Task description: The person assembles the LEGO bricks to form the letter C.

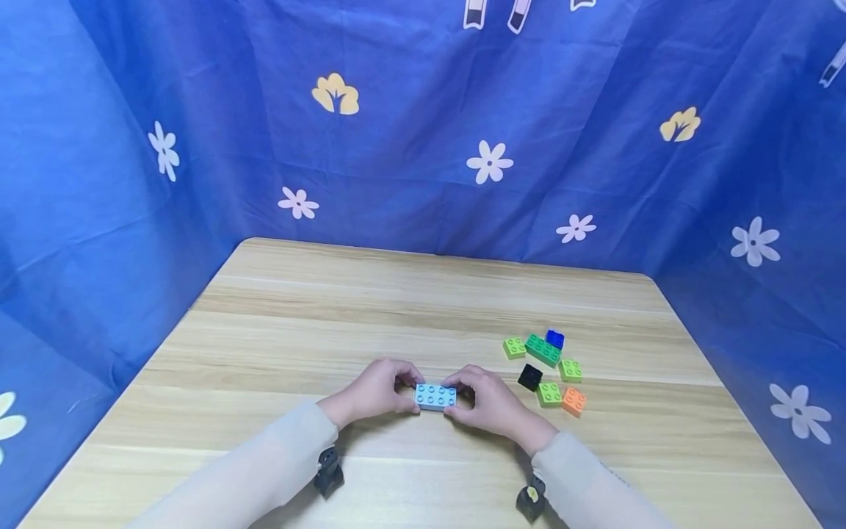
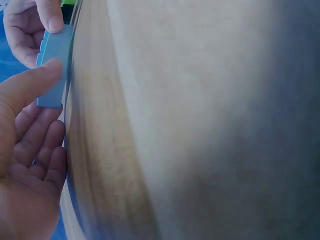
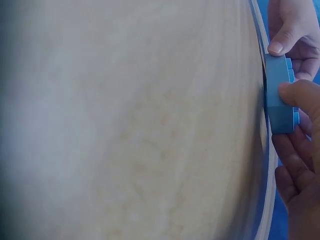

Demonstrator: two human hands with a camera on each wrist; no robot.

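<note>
A light blue building brick (image 1: 435, 397), two studs by several, lies stud side up between both hands near the middle of the table. My left hand (image 1: 383, 389) pinches its left end, thumb at the near side and fingers behind. At the opposite end, my right hand (image 1: 485, 399) pinches it the same way. In the left wrist view the left thumb presses the flat long side of the brick (image 2: 56, 82). The right wrist view has the right thumb on that same side of the brick (image 3: 278, 107), its studs facing away from the table.
Right of the hands lie loose bricks: a long green one (image 1: 543, 350), a dark blue one (image 1: 555, 339), a black one (image 1: 530, 377), an orange one (image 1: 574, 402) and lime ones (image 1: 549, 394). Blue patterned cloth (image 1: 423, 147) surrounds the wooden table (image 1: 297, 316).
</note>
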